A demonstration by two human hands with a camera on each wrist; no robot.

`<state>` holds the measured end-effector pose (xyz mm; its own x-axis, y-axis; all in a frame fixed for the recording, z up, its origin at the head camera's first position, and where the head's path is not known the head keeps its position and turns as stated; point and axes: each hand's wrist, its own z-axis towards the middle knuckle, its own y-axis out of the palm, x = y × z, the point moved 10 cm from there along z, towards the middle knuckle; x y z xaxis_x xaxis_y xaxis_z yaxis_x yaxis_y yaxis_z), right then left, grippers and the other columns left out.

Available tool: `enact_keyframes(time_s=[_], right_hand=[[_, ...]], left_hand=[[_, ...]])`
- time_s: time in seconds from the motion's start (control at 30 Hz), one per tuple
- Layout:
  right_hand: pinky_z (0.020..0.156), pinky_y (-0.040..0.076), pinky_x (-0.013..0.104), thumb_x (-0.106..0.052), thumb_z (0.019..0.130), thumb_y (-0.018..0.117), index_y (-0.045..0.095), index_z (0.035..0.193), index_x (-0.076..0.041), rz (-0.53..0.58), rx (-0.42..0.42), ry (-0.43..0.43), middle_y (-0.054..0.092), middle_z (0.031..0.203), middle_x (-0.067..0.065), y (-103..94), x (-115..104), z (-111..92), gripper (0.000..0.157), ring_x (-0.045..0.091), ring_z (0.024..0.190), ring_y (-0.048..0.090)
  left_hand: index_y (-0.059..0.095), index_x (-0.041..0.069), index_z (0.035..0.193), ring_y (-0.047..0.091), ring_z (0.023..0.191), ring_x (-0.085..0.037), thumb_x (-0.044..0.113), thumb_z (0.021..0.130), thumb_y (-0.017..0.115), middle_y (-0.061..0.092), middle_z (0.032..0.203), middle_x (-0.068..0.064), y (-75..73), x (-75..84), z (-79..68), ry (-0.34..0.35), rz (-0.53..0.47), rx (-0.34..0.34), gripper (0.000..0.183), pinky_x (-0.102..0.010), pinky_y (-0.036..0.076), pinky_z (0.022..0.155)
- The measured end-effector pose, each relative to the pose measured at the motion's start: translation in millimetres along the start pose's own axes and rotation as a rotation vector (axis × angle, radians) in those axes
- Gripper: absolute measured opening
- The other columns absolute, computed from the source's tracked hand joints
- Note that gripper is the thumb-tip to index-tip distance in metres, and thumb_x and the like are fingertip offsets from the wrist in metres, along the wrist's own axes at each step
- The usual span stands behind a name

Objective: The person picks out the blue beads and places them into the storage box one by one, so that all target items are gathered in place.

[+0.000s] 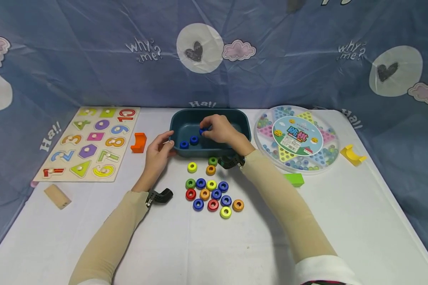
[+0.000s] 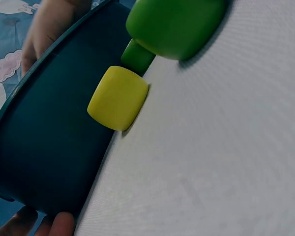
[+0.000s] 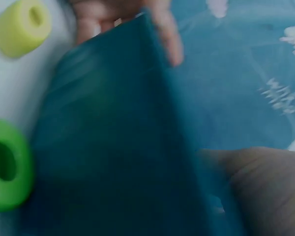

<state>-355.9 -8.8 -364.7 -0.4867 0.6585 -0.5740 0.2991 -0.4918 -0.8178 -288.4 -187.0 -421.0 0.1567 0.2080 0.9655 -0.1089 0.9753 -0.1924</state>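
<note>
A dark teal plastic bin [image 1: 214, 152] stands at the back middle of the table. My left hand [image 1: 158, 152] holds its left end, thumb and fingers at the rim; fingertips [image 2: 62, 225] show at the bin's end in the left wrist view. Over the inside of the bin, my right hand [image 1: 219, 130] pinches a blue ring [image 1: 203, 130] between thumb and fingers. Two more blue rings, one [image 1: 194, 139] near the other [image 1: 184, 145], lie on the bin's floor. In front of the bin are several loose rings in blue, red, orange, green and yellow, including a yellow ring [image 2: 119, 98].
A wooden number puzzle board [image 1: 89, 144] lies left, with an orange block [image 1: 139, 143] and a wooden block [image 1: 57, 196] near it. To the right are a round Chinese checkers set [image 1: 296, 138], a green block [image 1: 294, 179] and a yellow block [image 1: 353, 155]. A curtain hangs behind.
</note>
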Motion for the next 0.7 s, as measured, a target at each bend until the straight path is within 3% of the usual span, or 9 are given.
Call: enact_keyframes(time_s=[0.27,0.53,0.7], right_hand=[[0.103,0.049,0.038,-0.007,0.086,0.07,0.067,0.118,-0.008,-0.03,-0.106,0.101,0.067,0.123,0.01,23.7,18.1,4.8,0.032,0.024,0.116,0.062],[0.103,0.049,0.038,-0.006,0.085,0.071,0.065,0.12,-0.008,-0.019,-0.108,0.087,0.066,0.125,0.01,24.8,17.8,3.5,0.035,0.025,0.117,0.061],[0.104,0.049,0.038,-0.006,0.085,0.071,0.065,0.121,-0.008,-0.007,-0.104,0.084,0.066,0.126,0.009,25.7,19.1,3.7,0.036,0.024,0.118,0.061]], left_hand=[[0.054,0.008,0.138,0.059,0.109,-0.032,0.016,0.1,0.051,0.05,0.141,-0.014,0.1,2.8,0.0,-0.008,-0.017,-0.003,0.039,-0.021,0.059,0.079],[0.05,-0.001,0.138,0.056,0.114,-0.042,0.01,0.099,0.049,0.047,0.143,-0.021,2.7,27.5,-8.4,-0.031,-0.005,-0.027,0.041,-0.032,0.059,0.085],[0.05,-0.001,0.138,0.056,0.112,-0.041,0.01,0.099,0.049,0.048,0.143,-0.021,2.6,26.1,-8.8,-0.037,-0.016,-0.023,0.041,-0.029,0.059,0.083]])
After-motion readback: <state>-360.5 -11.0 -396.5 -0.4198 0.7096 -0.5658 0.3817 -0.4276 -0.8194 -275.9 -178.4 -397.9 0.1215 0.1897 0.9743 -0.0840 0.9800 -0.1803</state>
